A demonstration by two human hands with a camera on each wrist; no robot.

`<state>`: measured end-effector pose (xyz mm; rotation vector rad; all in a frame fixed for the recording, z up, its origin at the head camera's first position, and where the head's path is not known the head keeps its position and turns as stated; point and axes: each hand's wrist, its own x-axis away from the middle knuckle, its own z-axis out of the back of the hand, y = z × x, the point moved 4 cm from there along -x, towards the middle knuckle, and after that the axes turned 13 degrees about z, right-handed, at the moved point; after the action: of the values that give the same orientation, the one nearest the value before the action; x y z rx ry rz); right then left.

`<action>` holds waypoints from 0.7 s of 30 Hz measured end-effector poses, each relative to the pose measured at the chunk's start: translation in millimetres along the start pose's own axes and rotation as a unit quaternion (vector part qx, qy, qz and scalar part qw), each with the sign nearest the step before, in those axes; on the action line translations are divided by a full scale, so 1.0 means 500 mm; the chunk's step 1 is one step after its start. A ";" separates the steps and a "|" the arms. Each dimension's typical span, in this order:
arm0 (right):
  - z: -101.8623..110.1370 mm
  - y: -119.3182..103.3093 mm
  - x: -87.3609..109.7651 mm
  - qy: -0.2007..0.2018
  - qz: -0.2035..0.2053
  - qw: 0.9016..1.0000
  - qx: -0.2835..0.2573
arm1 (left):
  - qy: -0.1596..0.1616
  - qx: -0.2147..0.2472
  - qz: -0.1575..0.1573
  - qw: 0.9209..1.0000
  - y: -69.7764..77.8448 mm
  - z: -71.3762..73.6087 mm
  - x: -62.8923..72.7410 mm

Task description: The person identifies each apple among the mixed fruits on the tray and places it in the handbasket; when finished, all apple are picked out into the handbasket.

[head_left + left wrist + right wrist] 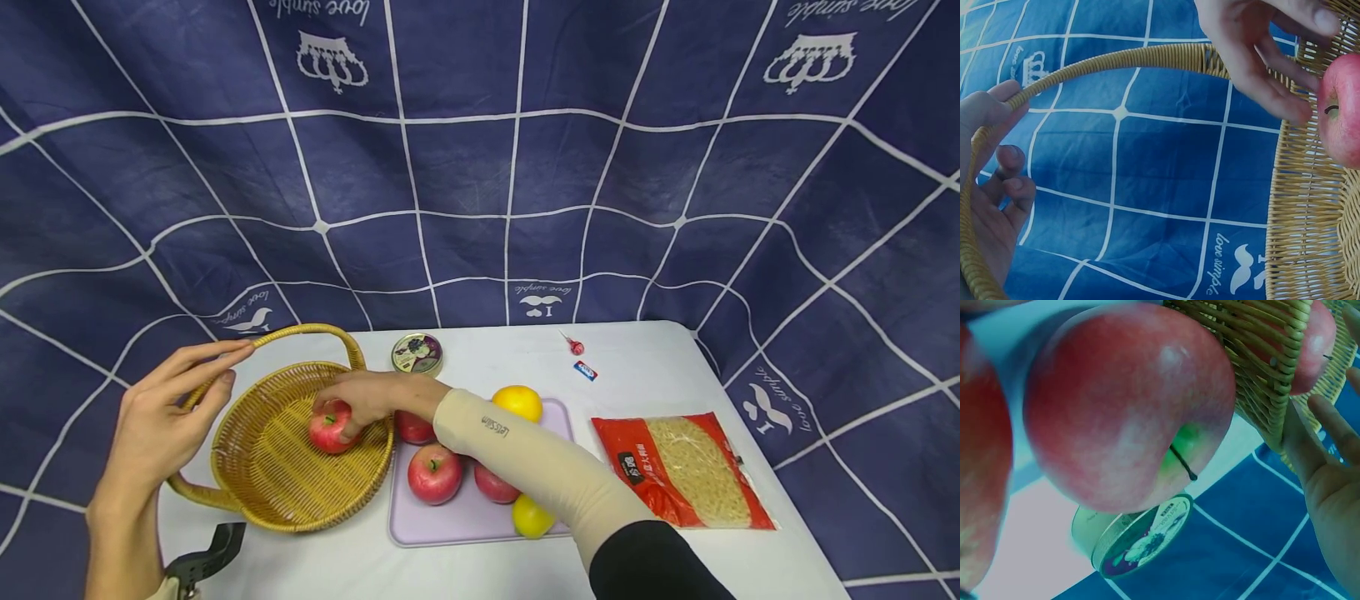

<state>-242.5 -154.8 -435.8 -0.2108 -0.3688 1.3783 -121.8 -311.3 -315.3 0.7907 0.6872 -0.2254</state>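
My left hand (161,412) holds the arched handle (1116,61) of a round wicker basket (277,483), the handle passing between thumb and fingers. Inside the basket, my right hand (375,398) grips a red apple (330,427), thumb on the near side and fingers on the far side. The left wrist view shows this apple (1342,112) beside the basket wall. To the right, a lilac tray (442,533) bears several red apples (435,473) and yellow fruits (517,402), partly covered by my right forearm. One tray apple (1129,406) fills much of the right wrist view.
A round tin (417,354) stands behind the tray. Farther right lie a lollipop (575,346) and a small blue-and-red packet (585,371). A red bag of pasta (686,471) lies at the table's right side. A blue checked cloth (465,167) hangs behind the white table.
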 end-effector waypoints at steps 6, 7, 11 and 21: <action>0.013 -0.009 0.031 0.016 0.034 0.999 -0.010 | -0.002 0.004 -0.001 1.000 0.017 0.000 -0.001; 0.016 -0.011 0.038 0.021 0.039 0.999 -0.016 | -0.002 0.005 -0.001 1.000 0.020 0.001 -0.002; 0.023 -0.013 0.070 0.039 0.049 0.997 -0.039 | -0.004 0.011 -0.002 1.000 0.027 0.000 -0.003; 0.015 -0.025 0.169 0.088 0.073 0.992 -0.044 | 0.001 0.010 -0.005 1.000 0.028 0.001 -0.004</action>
<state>-221.4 -74.8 -413.0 -0.4368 -0.2713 1.4767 -117.1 -302.2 -305.8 0.8073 0.6929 -0.2416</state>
